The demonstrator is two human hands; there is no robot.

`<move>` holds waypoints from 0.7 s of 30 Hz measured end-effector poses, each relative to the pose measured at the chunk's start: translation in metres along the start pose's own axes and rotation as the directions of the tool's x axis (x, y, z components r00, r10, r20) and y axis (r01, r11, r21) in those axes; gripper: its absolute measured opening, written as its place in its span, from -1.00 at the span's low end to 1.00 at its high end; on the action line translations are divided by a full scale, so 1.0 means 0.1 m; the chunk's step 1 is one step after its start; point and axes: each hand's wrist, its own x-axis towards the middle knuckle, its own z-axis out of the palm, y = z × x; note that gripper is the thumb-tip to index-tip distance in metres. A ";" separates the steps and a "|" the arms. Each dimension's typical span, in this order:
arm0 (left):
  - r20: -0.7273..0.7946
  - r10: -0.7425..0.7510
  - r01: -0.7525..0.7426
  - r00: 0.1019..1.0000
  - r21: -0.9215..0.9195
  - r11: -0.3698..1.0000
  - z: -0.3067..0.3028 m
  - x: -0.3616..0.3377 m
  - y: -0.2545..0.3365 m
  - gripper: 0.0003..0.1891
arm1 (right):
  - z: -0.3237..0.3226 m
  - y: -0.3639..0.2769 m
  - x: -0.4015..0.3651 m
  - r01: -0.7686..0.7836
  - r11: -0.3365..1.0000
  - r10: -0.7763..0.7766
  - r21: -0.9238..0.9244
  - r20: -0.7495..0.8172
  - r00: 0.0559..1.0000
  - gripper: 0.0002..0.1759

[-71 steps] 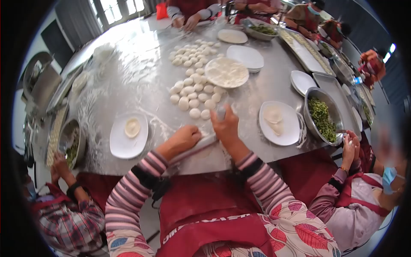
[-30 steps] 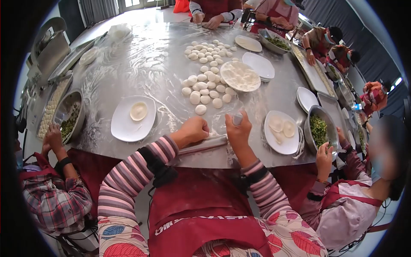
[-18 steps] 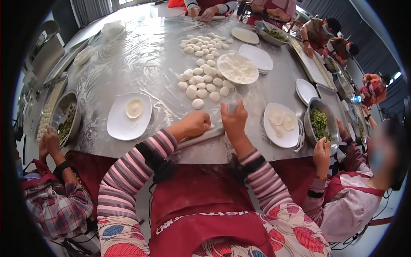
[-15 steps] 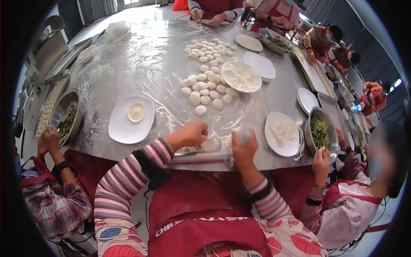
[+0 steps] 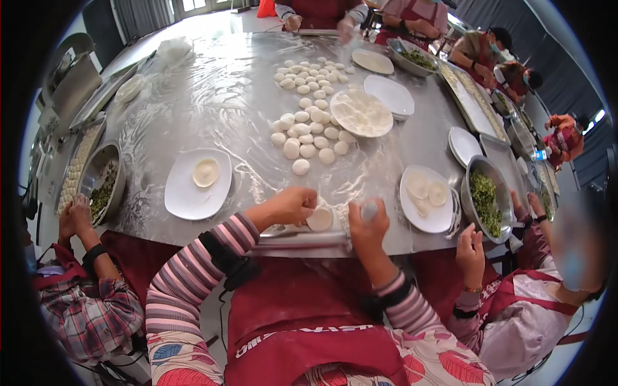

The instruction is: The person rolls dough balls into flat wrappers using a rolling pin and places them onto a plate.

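A thin round dough wrapper (image 5: 320,219) lies on the floured metal table near its front edge. My left hand (image 5: 291,207) is closed, its curled fingertips at the wrapper's left edge. To the right of the wrapper, my right hand (image 5: 369,225) is wrapped round a small rolling pin (image 5: 369,210), whose pale end sticks up above the fist; the rest of the pin is hidden. Beyond my hands lie several flattened dough pieces (image 5: 308,151).
A plate with one wrapper (image 5: 198,199) stands left, another plate with wrappers (image 5: 426,222) right. Further back is a floury plate (image 5: 362,114). Bowls of green filling (image 5: 483,193) (image 5: 103,193) sit beside people working at both sides. Co-workers stand across the table.
The wrapper has shifted slightly right and toward me. My left hand has moved a little, its fingers less tightly curled. My right hand, blurred before, is clearer now in nearly the same place.
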 end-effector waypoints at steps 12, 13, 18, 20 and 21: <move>0.001 -0.086 0.086 0.996 -0.113 0.990 0.03 0.01 -0.02 -0.87 | -0.03 0.01 -0.03 0.054 0.995 -0.056 -0.082 -0.025 0.998 -0.70; 0.022 -0.097 0.099 0.995 -0.108 0.989 0.06 0.00 -0.04 -0.87 | 0.07 0.08 0.05 0.076 0.988 -0.084 -0.131 -0.052 0.995 -0.70; -0.150 0.125 -0.063 0.981 0.364 0.929 0.08 0.23 -0.01 -0.88 | 0.44 0.08 0.51 0.204 0.976 -0.208 -0.081 -0.044 0.977 -0.71; -0.105 0.158 -0.103 0.982 0.404 0.909 0.02 0.16 0.05 -0.88 | 0.29 0.06 0.38 0.174 0.981 -0.178 -0.086 -0.034 0.984 -0.71; -0.045 0.178 -0.140 0.983 0.439 0.888 0.02 0.10 0.06 -0.88 | 0.19 0.06 0.26 0.127 0.987 -0.130 -0.094 -0.026 0.991 -0.71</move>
